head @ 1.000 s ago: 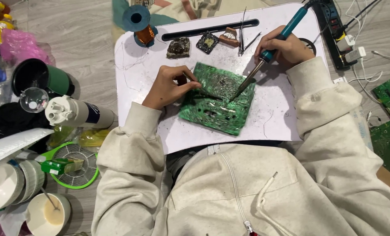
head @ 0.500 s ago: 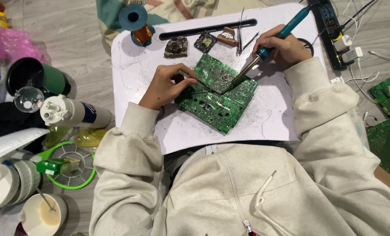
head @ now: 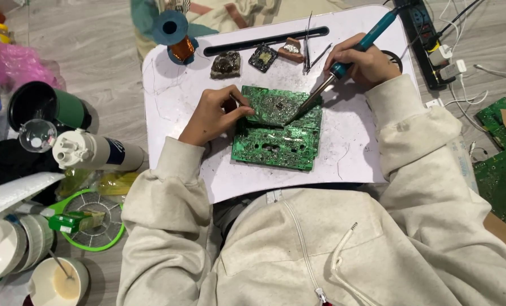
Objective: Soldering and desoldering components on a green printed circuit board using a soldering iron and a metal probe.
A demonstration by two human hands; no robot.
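Board turned squarer since earlier frame. Left hand pinched on its 9 o'clock edge; right hand clamped on iron.

Bright, even indoor light; soft shadows fall just below the left hand and right hand. Sharp focus, slight wide-angle bending at edges.

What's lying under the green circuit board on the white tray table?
The green circuit board rests on the white tray table, whose bare surface shows all round it. The board covers whatever is beneath it.
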